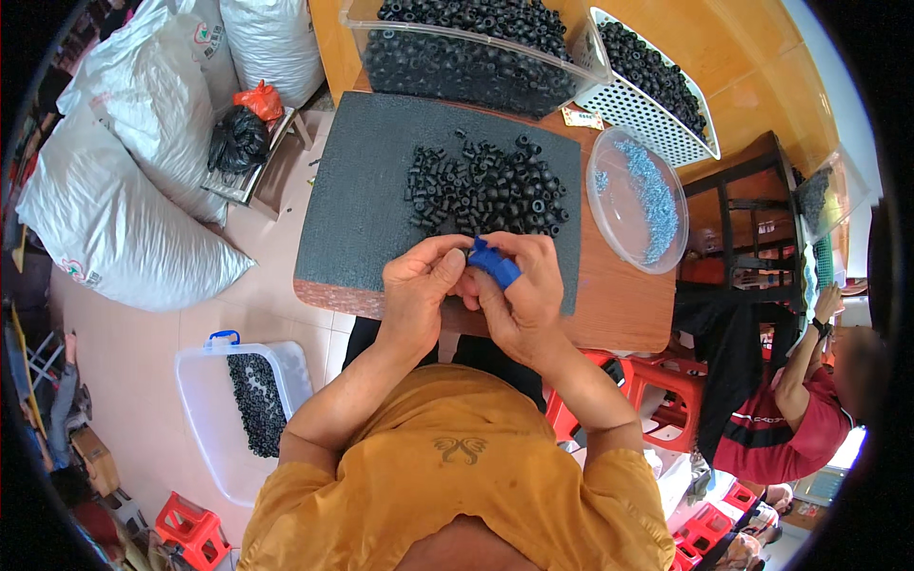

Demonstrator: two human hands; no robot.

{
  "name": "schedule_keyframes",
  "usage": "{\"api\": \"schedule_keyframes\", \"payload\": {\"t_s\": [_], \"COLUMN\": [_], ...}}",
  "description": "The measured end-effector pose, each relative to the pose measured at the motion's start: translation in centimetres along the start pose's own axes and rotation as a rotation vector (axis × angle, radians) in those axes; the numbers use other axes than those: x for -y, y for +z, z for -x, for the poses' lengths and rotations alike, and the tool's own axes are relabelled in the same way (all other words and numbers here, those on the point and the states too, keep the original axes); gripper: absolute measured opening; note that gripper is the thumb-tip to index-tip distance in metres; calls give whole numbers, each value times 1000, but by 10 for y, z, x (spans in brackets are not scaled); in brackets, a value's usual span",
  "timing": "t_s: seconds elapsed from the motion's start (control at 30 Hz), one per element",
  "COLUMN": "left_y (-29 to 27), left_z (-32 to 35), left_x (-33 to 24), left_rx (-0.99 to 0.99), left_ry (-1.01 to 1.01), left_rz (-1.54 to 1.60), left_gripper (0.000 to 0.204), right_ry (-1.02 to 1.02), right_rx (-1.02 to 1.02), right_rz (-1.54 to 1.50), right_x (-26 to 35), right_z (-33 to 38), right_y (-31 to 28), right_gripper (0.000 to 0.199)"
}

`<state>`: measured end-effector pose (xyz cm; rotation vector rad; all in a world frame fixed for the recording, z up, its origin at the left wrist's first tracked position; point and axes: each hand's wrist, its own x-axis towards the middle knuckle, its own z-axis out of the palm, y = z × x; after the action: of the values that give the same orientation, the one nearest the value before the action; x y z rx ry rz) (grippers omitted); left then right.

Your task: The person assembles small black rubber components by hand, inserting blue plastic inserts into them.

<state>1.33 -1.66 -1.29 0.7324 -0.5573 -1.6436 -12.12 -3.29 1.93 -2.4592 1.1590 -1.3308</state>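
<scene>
My left hand (420,278) is closed in a pinch near the table's front edge, its fingertips meeting those of my other hand. Whatever small thing lies between them is mostly hidden; a dark bit shows there. My right hand (526,297) is closed around a bright blue piece (497,266), whose exact kind I cannot make out. Just beyond both hands, several small black ring-like parts (486,186) lie in a loose pile on a dark grey mat (357,181). A round clear dish (598,205) with small light-blue pieces stands right of the mat.
At the table's back are a clear bin (466,38) and a white perforated basket (657,119), both full of black parts. White sacks (114,214) stand at left. A clear tub (205,409) sits on the floor. A person in red (785,428) sits at right.
</scene>
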Motion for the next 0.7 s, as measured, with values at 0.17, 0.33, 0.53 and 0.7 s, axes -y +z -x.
{"api": "schedule_keyframes", "payload": {"t_s": [0.17,0.33,0.53,0.7], "left_y": [-3,-10,-10,-9], "left_z": [-3,-3,-3,-4], "left_x": [-2,-2,-1,0], "left_rx": [-3,1,12,42], "left_ry": [-3,-17,5,1], "left_rz": [-39,-79,-127,-124], "left_gripper": [21,20,20,20], "right_ry": [44,158,-106,-152], "right_rx": [41,131,346,434], "right_rz": [-131,90,421,471], "right_x": [-17,-68,-107,-113], "right_z": [-17,-73,-109,-110], "right_y": [0,24,67,71], "right_gripper": [14,11,13,10]}}
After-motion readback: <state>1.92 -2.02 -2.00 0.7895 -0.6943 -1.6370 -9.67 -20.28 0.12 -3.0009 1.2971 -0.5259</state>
